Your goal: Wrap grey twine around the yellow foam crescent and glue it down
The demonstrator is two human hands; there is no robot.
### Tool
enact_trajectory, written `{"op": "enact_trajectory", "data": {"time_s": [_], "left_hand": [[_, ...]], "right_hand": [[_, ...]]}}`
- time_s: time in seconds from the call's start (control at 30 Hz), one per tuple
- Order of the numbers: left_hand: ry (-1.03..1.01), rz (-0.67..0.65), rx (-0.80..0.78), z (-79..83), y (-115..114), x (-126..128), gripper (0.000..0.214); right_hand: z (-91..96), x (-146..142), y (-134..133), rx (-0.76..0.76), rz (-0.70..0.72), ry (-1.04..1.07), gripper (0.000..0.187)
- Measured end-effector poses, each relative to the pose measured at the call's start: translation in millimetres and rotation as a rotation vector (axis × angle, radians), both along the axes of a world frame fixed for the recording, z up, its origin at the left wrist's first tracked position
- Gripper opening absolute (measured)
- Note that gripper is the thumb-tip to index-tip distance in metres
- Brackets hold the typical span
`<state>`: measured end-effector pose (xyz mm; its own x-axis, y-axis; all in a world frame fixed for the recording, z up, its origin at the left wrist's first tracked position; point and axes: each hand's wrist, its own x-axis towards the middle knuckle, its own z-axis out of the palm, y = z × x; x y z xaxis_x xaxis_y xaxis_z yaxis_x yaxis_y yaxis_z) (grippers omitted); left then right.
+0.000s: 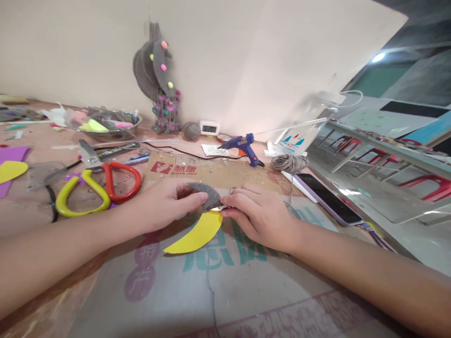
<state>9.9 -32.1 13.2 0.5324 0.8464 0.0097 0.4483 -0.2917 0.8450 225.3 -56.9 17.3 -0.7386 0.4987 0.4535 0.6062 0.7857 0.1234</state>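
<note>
A crescent-shaped piece is between my two hands, above a plastic-covered cardboard sheet. Its upper part is wrapped in grey yarn (pixel 208 193), and its lower part is bare yellow (pixel 197 234), tapering to a point at lower left. My left hand (pixel 172 199) pinches the yarn-wrapped part between thumb and fingers. My right hand (pixel 259 213) is closed at the right end, where grey meets yellow, around a small shiny metal clip (pixel 219 208) that its fingers partly hide. A grey yarn strand runs beside the right hand toward a yarn skein (pixel 289 163).
Scissors with one yellow and one red handle (pixel 121 180) lie left. Behind are a blue glue gun (pixel 243 145), a small digital clock (pixel 210 127), a grey yarn ball (pixel 191 131) and a bowl of scraps (pixel 109 131). A phone (pixel 326 197) and a plastic jug (pixel 303 126) stand right.
</note>
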Motion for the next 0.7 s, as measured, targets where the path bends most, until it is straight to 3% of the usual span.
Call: {"op": "enact_trajectory", "data": {"time_s": [0.33, 0.7], "left_hand": [[0.039, -0.011, 0.047, 3.1, -0.8, -0.2, 0.030], [0.036, 0.005, 0.047, 4.5, -1.8, 0.7, 0.031]], "right_hand": [[2.5, 0.6, -1.1, -0.001, 0.020, 0.087, 0.015], [1.2, 0.6, -1.0, 0.037, 0.013, -0.015, 0.020]]}}
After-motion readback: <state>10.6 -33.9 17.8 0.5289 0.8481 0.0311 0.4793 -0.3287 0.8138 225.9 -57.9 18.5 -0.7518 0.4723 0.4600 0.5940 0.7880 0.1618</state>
